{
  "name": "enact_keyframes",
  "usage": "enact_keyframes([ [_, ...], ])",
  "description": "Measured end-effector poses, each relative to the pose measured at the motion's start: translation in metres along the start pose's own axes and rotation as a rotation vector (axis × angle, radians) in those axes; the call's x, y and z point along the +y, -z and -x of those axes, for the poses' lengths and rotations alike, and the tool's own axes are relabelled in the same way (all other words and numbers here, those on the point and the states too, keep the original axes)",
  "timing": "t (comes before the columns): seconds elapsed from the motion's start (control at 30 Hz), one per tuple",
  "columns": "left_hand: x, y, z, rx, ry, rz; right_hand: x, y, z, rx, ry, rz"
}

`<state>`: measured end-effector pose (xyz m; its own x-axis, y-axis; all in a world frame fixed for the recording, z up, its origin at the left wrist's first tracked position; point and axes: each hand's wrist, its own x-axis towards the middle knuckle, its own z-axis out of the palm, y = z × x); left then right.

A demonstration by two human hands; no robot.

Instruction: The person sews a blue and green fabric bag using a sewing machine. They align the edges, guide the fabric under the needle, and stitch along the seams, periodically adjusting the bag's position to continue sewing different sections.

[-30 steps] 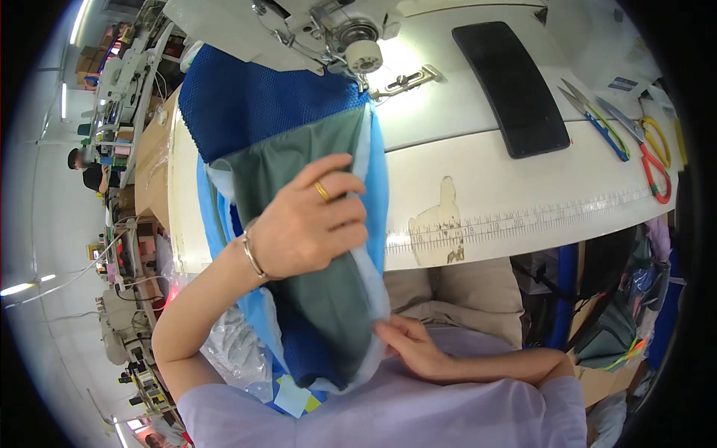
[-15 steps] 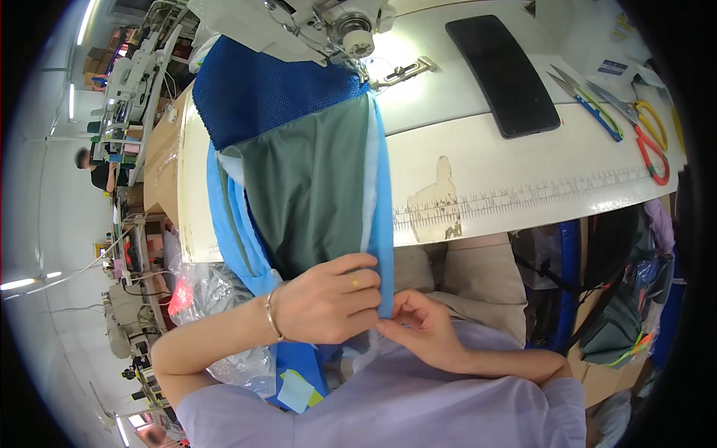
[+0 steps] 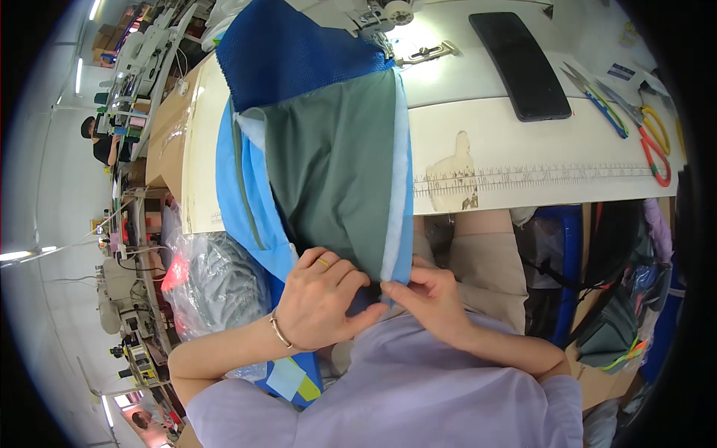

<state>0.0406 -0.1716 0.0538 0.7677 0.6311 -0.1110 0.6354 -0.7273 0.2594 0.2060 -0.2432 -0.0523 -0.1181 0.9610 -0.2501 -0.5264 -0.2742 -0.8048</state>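
Observation:
A layered fabric piece [image 3: 328,179], green-grey with white and light blue edges, hangs from beneath the sewing machine [image 3: 385,15] over the table's front edge toward me; dark blue mesh [image 3: 284,48] forms its top. My left hand [image 3: 332,291] has curled fingers on the lower end of the fabric, its thumb near the bottom right corner. Just right of it, my right hand [image 3: 426,295] pinches the white and light blue edge at that corner. The fingertips of the left hand are partly hidden.
A black phone [image 3: 519,67] and scissors [image 3: 648,142] lie right on the table [image 3: 545,149], which bears a printed ruler. A plastic bag [image 3: 202,299] is at lower left, a blue bin [image 3: 567,269] below right. A co-worker [image 3: 101,142] works by machines farther left.
My left hand has moved down from the middle of the fabric to its lower end, beside my right hand. The light blue edge now lies straight. The view has shifted, raising the table in it.

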Motion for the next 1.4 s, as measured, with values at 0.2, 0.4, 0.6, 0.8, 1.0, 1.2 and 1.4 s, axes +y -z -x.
enact_keyframes([
  [0.2, 0.009, 0.006, 0.016, -0.321, -0.014, 0.006, -0.005, -0.001, 0.007, -0.007, -0.126, -0.031],
  [0.4, 0.028, 0.030, 0.039, -0.381, -0.055, 0.026, 0.002, -0.011, 0.017, -0.030, -0.112, 0.241],
  [0.6, 0.040, 0.023, 0.043, -0.170, -0.144, 0.153, -0.017, -0.027, 0.027, -0.069, -0.045, 0.393],
  [0.8, 0.035, 0.003, 0.045, -0.198, -0.197, 0.118, -0.006, -0.018, 0.044, -0.143, 0.162, 0.443],
  [1.0, 0.034, 0.002, 0.043, -0.314, -0.321, 0.044, -0.035, 0.014, 0.019, -0.270, 0.895, 1.225],
  [1.2, 0.032, 0.010, 0.035, -0.445, -0.455, -0.010, -0.056, 0.010, -0.016, -0.329, 1.430, 1.482],
  [1.4, -0.039, 0.059, -0.038, 0.173, 0.290, 0.685, -0.062, 0.003, -0.024, -0.328, 1.675, 1.346],
])
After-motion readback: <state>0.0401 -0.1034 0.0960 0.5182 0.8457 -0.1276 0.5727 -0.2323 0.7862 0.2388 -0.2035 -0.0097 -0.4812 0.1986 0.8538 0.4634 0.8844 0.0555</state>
